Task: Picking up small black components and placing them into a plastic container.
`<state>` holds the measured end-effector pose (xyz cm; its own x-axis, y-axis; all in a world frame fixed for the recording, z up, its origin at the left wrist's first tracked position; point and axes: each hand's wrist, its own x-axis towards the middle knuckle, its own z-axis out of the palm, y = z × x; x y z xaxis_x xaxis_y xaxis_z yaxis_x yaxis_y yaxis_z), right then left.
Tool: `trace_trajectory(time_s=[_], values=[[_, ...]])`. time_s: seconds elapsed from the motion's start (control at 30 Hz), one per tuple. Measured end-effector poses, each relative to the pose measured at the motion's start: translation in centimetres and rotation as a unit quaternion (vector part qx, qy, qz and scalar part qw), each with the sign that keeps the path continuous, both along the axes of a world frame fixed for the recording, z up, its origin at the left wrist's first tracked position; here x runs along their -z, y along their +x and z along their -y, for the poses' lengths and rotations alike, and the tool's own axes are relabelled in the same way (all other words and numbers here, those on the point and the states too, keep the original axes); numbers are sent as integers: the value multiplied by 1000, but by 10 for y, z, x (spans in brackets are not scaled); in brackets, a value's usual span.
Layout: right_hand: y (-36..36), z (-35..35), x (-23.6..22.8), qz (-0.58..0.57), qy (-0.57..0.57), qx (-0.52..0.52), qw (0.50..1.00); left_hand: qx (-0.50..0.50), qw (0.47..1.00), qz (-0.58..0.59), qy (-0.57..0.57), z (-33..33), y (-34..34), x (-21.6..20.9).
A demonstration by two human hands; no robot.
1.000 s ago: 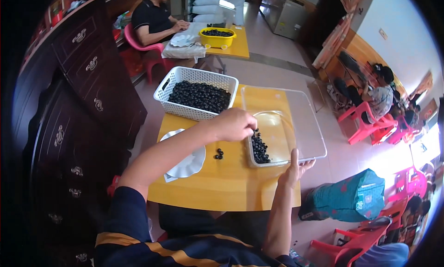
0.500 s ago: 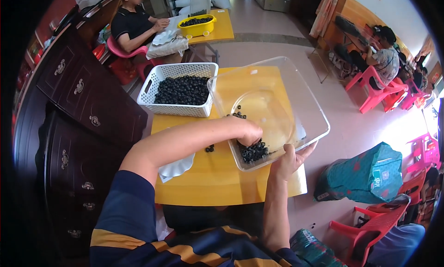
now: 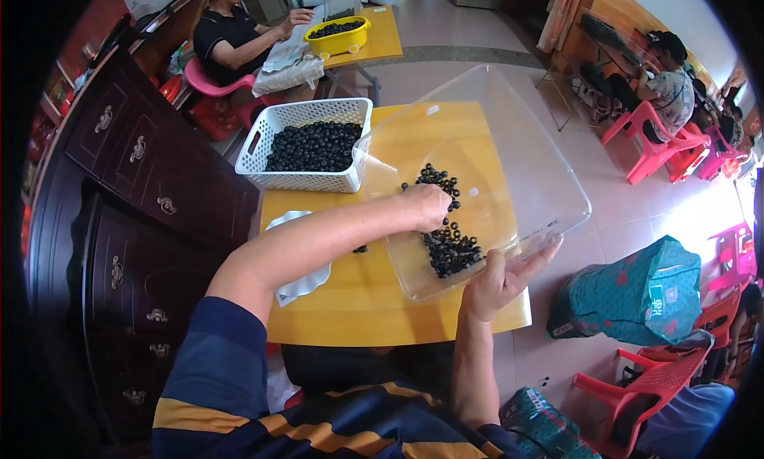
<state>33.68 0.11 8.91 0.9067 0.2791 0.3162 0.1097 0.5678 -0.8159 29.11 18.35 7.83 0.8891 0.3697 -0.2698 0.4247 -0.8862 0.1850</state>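
Note:
A large clear plastic bin (image 3: 549, 190) is tilted over the yellow table, with small black ring-shaped parts (image 3: 450, 254) spread in a band across its bottom. My right hand (image 3: 503, 282) grips the bin's near right rim, thumb on the inner side and fingers outside. Inside the bin, my left hand (image 3: 427, 208) is curled down among the black parts; its fingertips and whatever they hold are hidden. A white perforated basket (image 3: 306, 180), filled with similar black parts, stands beyond my left forearm. Partly under that forearm lies a white scalloped plate (image 3: 309, 282), with a few loose parts beside it.
The yellow table (image 3: 366, 320) carries the bin and basket. A dark wooden cabinet (image 3: 191, 169) borders the left. Across from me, a person (image 3: 231, 41) sits near a yellow tub (image 3: 338, 39) of black parts. A teal bag (image 3: 629, 288) and red chairs stand at the right.
My left hand has moved slightly away from me, and the black parts now spread farther up the bin. The bin's right side has shifted right. The person opposite has raised a hand.

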Motion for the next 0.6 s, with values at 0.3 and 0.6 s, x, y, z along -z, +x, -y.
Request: trace_trajectory(time_s=[0.3,0.6], values=[[-1,7,2,105,-23,56,993,1,995,31,-100,55,3,12],[-10,19,4,202,-59,69,975,-35,986,123,-105,43,-20,10]])
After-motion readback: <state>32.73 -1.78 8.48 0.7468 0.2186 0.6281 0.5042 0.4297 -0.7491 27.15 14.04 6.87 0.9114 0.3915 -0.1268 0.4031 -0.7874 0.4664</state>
